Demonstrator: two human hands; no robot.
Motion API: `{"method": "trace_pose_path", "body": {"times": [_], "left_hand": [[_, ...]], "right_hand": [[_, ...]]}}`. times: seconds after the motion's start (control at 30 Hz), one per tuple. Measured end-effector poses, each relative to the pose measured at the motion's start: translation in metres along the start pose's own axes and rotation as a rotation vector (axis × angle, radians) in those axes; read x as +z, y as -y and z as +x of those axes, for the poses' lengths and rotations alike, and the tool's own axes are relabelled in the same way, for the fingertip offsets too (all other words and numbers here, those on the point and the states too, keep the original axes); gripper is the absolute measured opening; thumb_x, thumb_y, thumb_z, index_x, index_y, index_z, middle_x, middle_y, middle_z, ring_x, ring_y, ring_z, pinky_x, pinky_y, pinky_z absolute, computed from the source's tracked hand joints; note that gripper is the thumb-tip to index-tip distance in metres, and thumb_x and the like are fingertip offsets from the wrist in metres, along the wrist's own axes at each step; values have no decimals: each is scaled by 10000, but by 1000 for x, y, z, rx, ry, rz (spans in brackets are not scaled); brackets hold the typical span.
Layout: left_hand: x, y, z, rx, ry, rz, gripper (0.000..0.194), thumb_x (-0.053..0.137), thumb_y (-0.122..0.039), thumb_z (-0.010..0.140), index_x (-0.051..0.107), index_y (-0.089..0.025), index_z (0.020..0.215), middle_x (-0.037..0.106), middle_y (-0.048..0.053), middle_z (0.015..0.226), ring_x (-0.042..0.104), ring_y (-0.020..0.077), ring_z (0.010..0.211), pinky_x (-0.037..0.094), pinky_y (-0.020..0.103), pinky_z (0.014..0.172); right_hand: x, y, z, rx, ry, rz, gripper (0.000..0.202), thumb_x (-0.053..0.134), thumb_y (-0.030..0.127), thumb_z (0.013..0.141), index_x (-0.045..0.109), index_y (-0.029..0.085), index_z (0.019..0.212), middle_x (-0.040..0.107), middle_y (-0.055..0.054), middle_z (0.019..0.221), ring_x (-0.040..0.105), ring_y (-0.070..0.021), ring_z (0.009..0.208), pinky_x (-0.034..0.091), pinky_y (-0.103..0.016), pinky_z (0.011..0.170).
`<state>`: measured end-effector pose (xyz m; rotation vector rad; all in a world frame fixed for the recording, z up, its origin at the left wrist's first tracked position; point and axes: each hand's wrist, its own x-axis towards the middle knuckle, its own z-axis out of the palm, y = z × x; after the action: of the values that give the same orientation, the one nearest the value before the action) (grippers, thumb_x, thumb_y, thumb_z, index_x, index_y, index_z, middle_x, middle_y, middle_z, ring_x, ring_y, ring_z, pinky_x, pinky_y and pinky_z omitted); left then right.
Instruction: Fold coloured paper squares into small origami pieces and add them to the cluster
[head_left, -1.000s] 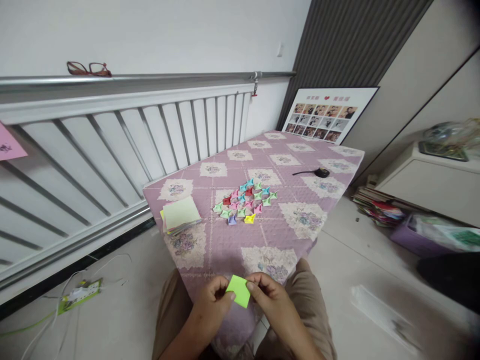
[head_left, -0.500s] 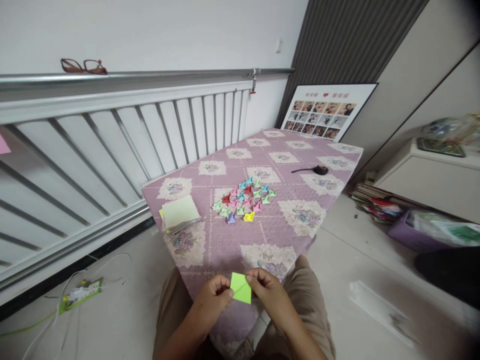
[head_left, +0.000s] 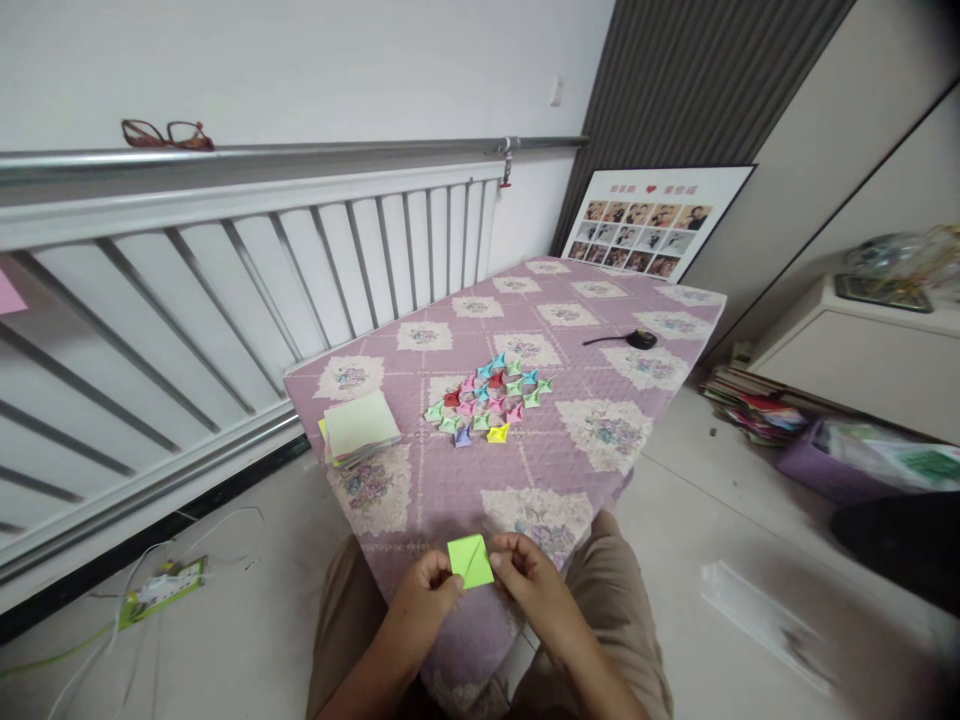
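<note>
A bright green folded square of paper [head_left: 471,562] is held up over the near end of the table, a diagonal crease or flap edge running across it. My left hand [head_left: 429,588] pinches its lower left edge between thumb and fingers. At the right edge, my right hand [head_left: 523,566] has its thumb and fingertips closed against the paper. Beyond the hands, several small folded paper pieces [head_left: 482,392] in pink, blue, green and red lie in rows, with a yellow folded piece [head_left: 498,433] and a purple folded piece [head_left: 463,435] nearest me. Leftward sits a stack of paper sheets [head_left: 363,424].
A purple flowered cloth [head_left: 442,500] covers the table. Farther back lies a black round object with a strap [head_left: 640,340]. A photo board [head_left: 660,225] leans at the far end. A white radiator [head_left: 300,260] runs along the left side, and a power strip [head_left: 163,590] lies on the floor.
The green paper has turned in my fingers and shifted slightly left and up. My right fingers have slid from its top corner to its right edge.
</note>
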<state>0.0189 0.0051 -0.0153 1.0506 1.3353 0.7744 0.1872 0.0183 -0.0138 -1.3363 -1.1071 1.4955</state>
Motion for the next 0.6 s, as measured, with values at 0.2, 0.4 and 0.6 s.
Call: {"method": "trace_pose_path", "body": {"times": [0.2, 0.4, 0.6], "left_hand": [[4, 1, 2, -16, 22, -30, 67, 564, -207, 724, 550, -174, 780, 512, -49, 630, 462, 114, 563, 357, 239, 572], [-1, 0, 2, 43, 43, -13, 133, 587, -235, 729, 600, -167, 844, 589, -13, 715, 541, 148, 702, 400, 253, 653], [-10, -4, 10, 70, -30, -9, 215, 560, -283, 784, 592, -175, 967, 643, 11, 813, 575, 138, 681, 433, 246, 622]], "right_hand": [[8, 2, -6, 50, 55, -26, 342, 639, 522, 732, 538, 196, 764, 475, 65, 565, 399, -98, 502, 318, -233, 504], [6, 11, -6, -66, 17, -122, 322, 640, 499, 738, 546, 194, 698, 486, 45, 614, 426, -112, 573, 347, -238, 548], [1, 19, -8, -92, 76, -183, 273, 604, 460, 770, 574, 194, 716, 527, 35, 620, 458, -120, 584, 374, -242, 571]]}}
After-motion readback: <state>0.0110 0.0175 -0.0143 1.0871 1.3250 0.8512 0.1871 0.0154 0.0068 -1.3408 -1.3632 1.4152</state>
